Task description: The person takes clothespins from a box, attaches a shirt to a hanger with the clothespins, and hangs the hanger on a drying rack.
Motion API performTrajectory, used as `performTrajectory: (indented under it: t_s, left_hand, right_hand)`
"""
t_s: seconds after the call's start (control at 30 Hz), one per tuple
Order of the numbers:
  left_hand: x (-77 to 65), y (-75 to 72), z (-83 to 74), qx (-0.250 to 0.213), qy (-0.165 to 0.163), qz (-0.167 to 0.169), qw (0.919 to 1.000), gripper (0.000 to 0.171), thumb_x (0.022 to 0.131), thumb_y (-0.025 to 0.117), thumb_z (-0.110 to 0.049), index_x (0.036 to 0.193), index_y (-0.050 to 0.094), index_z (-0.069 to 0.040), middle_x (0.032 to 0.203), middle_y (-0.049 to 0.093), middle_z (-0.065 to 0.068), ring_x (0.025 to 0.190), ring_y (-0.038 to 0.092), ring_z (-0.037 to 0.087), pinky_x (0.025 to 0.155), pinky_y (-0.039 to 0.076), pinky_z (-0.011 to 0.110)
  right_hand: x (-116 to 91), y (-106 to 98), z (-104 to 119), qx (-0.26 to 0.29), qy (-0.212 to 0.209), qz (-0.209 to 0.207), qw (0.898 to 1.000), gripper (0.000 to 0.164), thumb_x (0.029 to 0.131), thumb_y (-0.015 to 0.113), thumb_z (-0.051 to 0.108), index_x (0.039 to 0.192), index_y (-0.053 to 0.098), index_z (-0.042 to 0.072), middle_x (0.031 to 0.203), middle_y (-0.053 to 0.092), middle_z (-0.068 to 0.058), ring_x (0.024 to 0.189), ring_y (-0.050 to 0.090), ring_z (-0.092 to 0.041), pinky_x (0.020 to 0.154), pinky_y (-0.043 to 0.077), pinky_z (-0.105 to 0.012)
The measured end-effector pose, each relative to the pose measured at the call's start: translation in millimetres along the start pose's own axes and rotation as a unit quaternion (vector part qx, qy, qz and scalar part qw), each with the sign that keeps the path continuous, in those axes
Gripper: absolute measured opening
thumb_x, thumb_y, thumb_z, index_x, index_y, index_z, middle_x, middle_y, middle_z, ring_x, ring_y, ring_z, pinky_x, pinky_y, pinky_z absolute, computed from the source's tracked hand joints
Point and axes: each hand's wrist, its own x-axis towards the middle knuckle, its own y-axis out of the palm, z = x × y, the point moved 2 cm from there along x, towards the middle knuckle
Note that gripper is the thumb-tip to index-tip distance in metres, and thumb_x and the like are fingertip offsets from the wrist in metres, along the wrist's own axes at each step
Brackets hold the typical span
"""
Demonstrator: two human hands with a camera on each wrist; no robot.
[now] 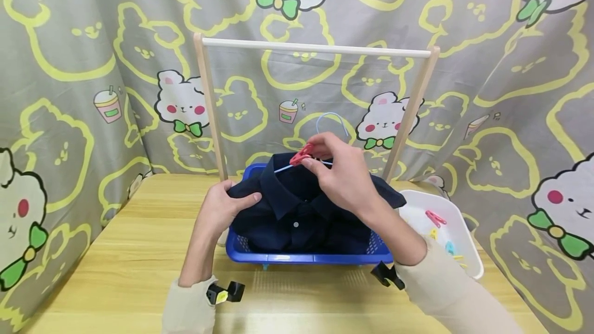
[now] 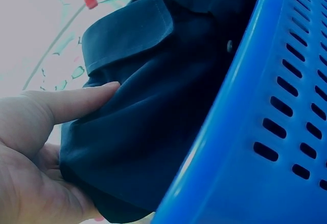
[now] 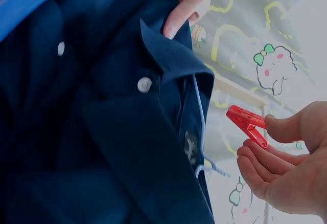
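A dark navy collared shirt point(image 1: 274, 220) with white buttons lies in the blue basket point(image 1: 311, 259). Inside its collar runs a light blue wire hanger point(image 3: 201, 116), whose hook rises behind the right hand. My left hand point(image 1: 221, 207) grips the shirt at its left shoulder, thumb on top and the other fingers underneath, partly hidden by the cloth. Above the collar, my right hand point(image 1: 341, 171) pinches a red clothespin point(image 3: 248, 124) between thumb and fingers. In the right wrist view the clothespin is apart from the shirt.
Behind the basket stands a rack with wooden posts point(image 1: 211, 107) and a white bar point(image 1: 315, 48). To the right, a white tray point(image 1: 471, 244) holds several colored clothespins. Everything sits on a wooden table point(image 1: 139, 241), with a patterned curtain point(image 1: 153, 30) around it.
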Motion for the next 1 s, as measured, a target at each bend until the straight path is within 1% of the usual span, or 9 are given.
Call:
performTrajectory:
  t_s: [0.27, 0.37, 0.47, 0.6, 0.83, 1.0]
  left_hand:
    - [-1.2, -0.7, -1.4, 0.005, -0.001, 0.003, 1.0000, 0.047, 0.082, 0.085, -0.039, 0.098, 0.061, -0.002, 0.080, 0.050, 0.004, 0.081, 0.054, 0.024, 0.067, 0.042, 0.034]
    - [-1.4, -0.8, -1.8, 0.006, -0.001, 0.005, 1.0000, 0.047, 0.082, 0.084, -0.039, 0.100, 0.062, -0.002, 0.082, 0.053, 0.005, 0.082, 0.055, 0.025, 0.068, 0.044, 0.033]
    - [-1.9, -1.0, -2.0, 0.006, 0.000, 0.008, 1.0000, 0.047, 0.082, 0.084, -0.039, 0.102, 0.062, -0.002, 0.085, 0.056, 0.006, 0.084, 0.057, 0.025, 0.070, 0.046, 0.033]
    - [-2.5, -0.9, -2.1, 0.002, 0.001, 0.011, 0.9999, 0.047, 0.083, 0.084, -0.039, 0.103, 0.062, -0.002, 0.084, 0.056, 0.006, 0.085, 0.057, 0.025, 0.070, 0.046, 0.033]
    - [-2.0, -1.1, -2.3, 0.003, 0.004, 0.012, 0.9999, 0.046, 0.083, 0.083, -0.039, 0.103, 0.063, -0.002, 0.083, 0.056, 0.005, 0.085, 0.056, 0.025, 0.070, 0.045, 0.033]
    - [-0.9, -1.2, -1.0, 0.004, 0.005, 0.009, 0.9999, 0.046, 0.083, 0.083, -0.038, 0.101, 0.063, -0.002, 0.082, 0.058, 0.005, 0.083, 0.057, 0.024, 0.069, 0.046, 0.033]
  right_hand:
    - [5, 20, 5, 0.028, -0.012, 0.018, 0.999, 0.032, 0.090, 0.078, 0.017, 0.119, 0.067, 0.010, 0.107, 0.077, -0.004, 0.100, 0.073, -0.019, 0.088, 0.057, -0.041]
    - [7, 26, 6, 0.040, -0.018, 0.021, 0.999, 0.033, 0.089, 0.079, 0.018, 0.119, 0.069, 0.011, 0.106, 0.077, -0.003, 0.099, 0.074, -0.019, 0.089, 0.057, -0.040]
    - [9, 32, 7, 0.050, -0.018, 0.027, 0.998, 0.032, 0.089, 0.080, 0.019, 0.118, 0.070, 0.011, 0.105, 0.077, -0.001, 0.098, 0.074, -0.017, 0.086, 0.057, -0.039]
    - [12, 39, 8, 0.052, -0.013, 0.040, 0.998, 0.028, 0.090, 0.079, 0.020, 0.116, 0.072, 0.012, 0.106, 0.076, 0.001, 0.098, 0.073, -0.015, 0.085, 0.057, -0.037]
    - [18, 48, 10, 0.052, -0.005, 0.051, 0.997, 0.024, 0.089, 0.078, 0.016, 0.113, 0.074, 0.011, 0.104, 0.077, 0.000, 0.097, 0.073, -0.016, 0.086, 0.057, -0.041]
    - [20, 53, 10, 0.052, -0.004, 0.056, 0.997, 0.022, 0.088, 0.079, 0.014, 0.109, 0.075, 0.011, 0.101, 0.076, 0.000, 0.095, 0.073, -0.016, 0.086, 0.058, -0.040]
